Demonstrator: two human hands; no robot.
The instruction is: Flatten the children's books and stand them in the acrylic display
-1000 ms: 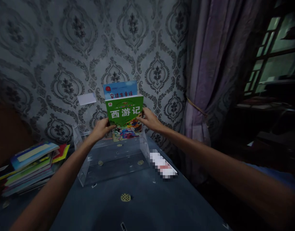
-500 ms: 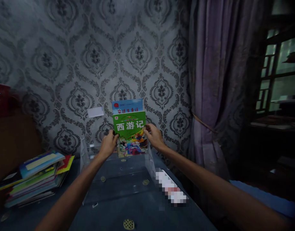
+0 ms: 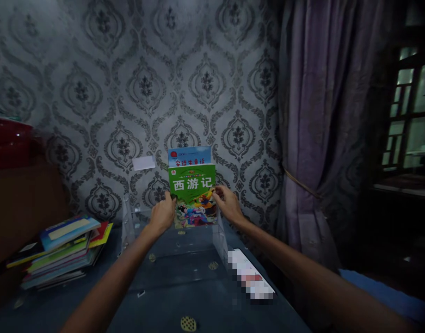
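Observation:
A green picture book (image 3: 187, 196) with large white Chinese characters and cartoon figures stands nearly upright, cover facing me. At its left edge, my left hand (image 3: 163, 212) is closed with fingers gripping the side. My right hand (image 3: 229, 203) pinches the opposite edge between thumb and fingers. Behind it a light-blue book (image 3: 189, 155) with red characters shows only its top part. Both books are at the back of a clear plastic stand (image 3: 219, 240) on the table. Whether the green book's lower edge rests on the stand, I cannot tell.
On the left lies a stack of thin books (image 3: 64, 252), in front of a brown box (image 3: 23, 208) with a red container (image 3: 9, 143) on top. A phone-like white object (image 3: 254, 275), partly pixelated, lies right of the stand. A purple curtain (image 3: 305, 120) hangs at right.
My view has turned slightly left, so everything sits further right in the picture. Both hands stay on the green book, which has barely moved against the blue one.

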